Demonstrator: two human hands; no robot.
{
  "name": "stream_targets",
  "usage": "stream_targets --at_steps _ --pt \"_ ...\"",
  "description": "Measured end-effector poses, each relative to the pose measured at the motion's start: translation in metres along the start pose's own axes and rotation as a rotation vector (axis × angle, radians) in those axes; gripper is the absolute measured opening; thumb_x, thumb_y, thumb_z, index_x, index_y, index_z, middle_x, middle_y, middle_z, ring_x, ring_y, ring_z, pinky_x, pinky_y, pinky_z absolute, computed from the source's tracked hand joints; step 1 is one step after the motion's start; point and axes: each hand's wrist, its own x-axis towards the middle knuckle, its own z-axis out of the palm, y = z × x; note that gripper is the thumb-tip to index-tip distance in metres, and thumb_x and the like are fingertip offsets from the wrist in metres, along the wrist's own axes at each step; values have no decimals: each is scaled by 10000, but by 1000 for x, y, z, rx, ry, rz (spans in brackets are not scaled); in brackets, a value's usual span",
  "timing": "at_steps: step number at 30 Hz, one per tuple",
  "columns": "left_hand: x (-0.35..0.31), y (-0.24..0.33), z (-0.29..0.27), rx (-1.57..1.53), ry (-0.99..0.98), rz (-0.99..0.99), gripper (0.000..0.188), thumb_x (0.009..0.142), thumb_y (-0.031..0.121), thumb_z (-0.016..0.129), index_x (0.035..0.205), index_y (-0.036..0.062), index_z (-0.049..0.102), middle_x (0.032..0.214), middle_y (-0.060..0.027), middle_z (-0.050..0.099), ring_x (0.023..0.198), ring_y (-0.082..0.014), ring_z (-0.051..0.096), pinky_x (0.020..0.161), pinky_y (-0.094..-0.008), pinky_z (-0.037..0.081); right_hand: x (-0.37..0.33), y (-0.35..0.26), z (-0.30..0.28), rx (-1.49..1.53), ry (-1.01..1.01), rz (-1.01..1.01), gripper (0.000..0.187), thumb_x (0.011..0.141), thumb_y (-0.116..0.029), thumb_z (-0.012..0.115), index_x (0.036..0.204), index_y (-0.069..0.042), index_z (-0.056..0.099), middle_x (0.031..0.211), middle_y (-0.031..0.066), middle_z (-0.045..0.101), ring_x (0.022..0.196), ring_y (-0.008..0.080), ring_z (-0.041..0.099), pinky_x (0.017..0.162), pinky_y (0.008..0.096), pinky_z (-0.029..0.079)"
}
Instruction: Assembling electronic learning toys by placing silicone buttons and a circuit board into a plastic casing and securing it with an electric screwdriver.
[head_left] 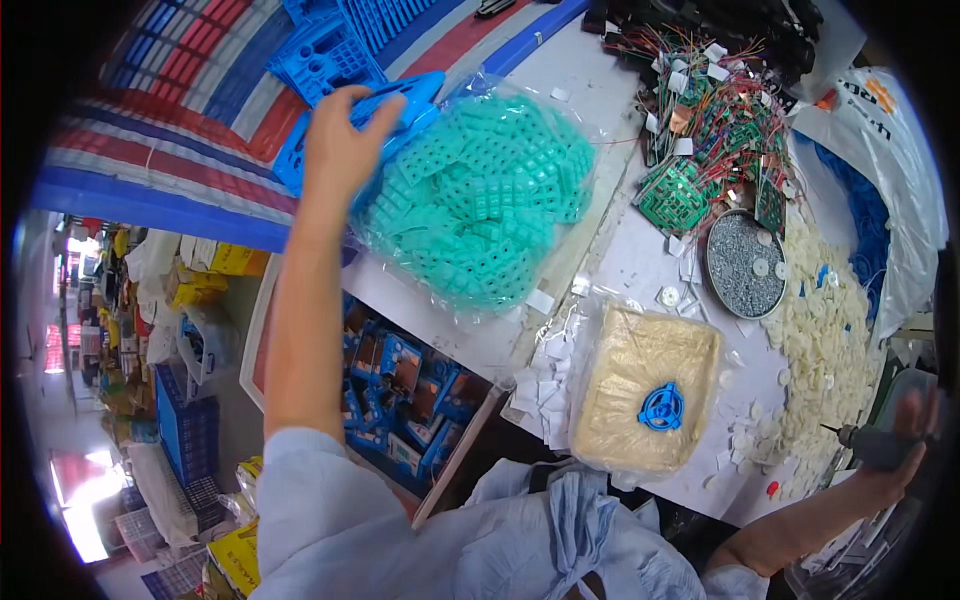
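Observation:
My left hand (345,145) reaches to the far left, its fingers closed on the edge of a blue plastic casing (415,95). More blue casings (330,55) lie beyond it. Beside that hand sits a clear bag of mint-green rubber keypads (490,190). At the far right, my right hand (905,460) grips a dark electric screwdriver (875,446), its bit pointing left. In front of me, a shallow tray lined with tan film (650,350) carries a round blue plastic part (661,407).
Right of the tray stand a round tin of small screws (745,265) and a heap of cream plastic pieces (825,330). Wired green circuit boards (690,190) pile up behind. An open drawer (410,390) of blue assemblies lies below the table at left. White paper bits (545,395) lie scattered.

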Motion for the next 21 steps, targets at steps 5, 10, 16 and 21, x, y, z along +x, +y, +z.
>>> stream_targets --at_steps 5,10,16,21 --pt "99 -112 51 345 -630 -427 1153 594 859 730 1233 -100 674 1295 -321 633 1211 -404 623 1038 -458 471 -20 -3 33 135 72 270 365 1003 -149 520 1273 94 481 973 117 550 861 175 486 800 315 410" --pt "111 -93 43 249 -557 -435 1022 600 727 832 1107 -150 698 1197 -280 686 1086 -360 680 908 -437 534 -21 -11 36 163 21 227 215 992 -136 547 1106 46 526 979 116 551 850 179 491 796 297 410" --pt "100 -91 -24 -550 -389 -559 451 898 282 769 1202 -30 654 1040 -103 693 846 -194 666 687 -323 573 -18 -1 41 135 -68 184 567 995 -154 557 1494 39 369 1085 124 592 894 171 523 796 295 444" --pt "33 24 -45 -832 -138 -276 453 962 173 691 1374 54 545 1154 -53 639 953 -150 613 702 -267 539 -22 -3 40 -127 -182 169 778 938 -345 667 1568 -35 331 1348 148 598 1168 226 581 949 335 494"
